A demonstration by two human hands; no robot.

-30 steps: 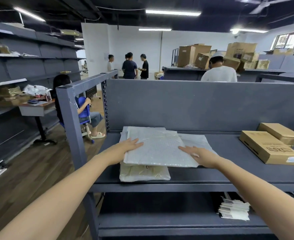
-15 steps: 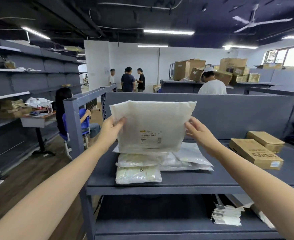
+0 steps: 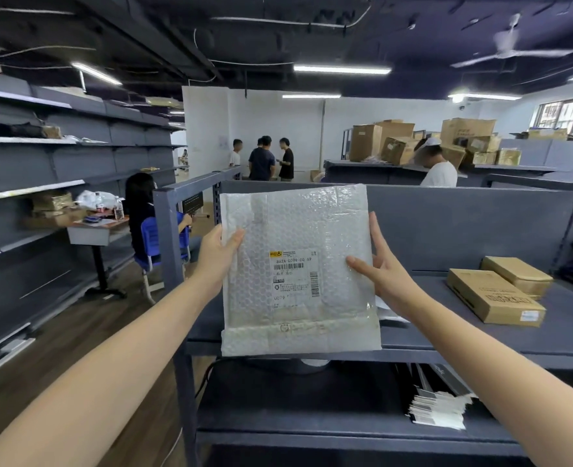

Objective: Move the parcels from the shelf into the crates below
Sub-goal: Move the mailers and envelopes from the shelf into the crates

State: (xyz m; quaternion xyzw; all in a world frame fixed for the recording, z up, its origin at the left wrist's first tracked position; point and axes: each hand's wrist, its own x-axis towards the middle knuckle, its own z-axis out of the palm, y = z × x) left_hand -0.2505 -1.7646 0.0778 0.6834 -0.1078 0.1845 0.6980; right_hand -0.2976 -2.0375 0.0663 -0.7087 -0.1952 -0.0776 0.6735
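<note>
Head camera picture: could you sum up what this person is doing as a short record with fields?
Held item: bubble mailer, upright, label facing the camera
Left hand: grips its left edge
Right hand: grips its right edge
Position: lifted in front of the shelf
Also on shelf: two cardboard boxes, at the right
Crates: not in view

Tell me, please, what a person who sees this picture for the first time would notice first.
A white bubble-wrap parcel fills the middle of the view, held upright with its label toward the camera; the left hand grips its left edge and the right hand its right edge. To the right, a brown cardboard box lies on the grey shelf, with a second box close behind it.
</note>
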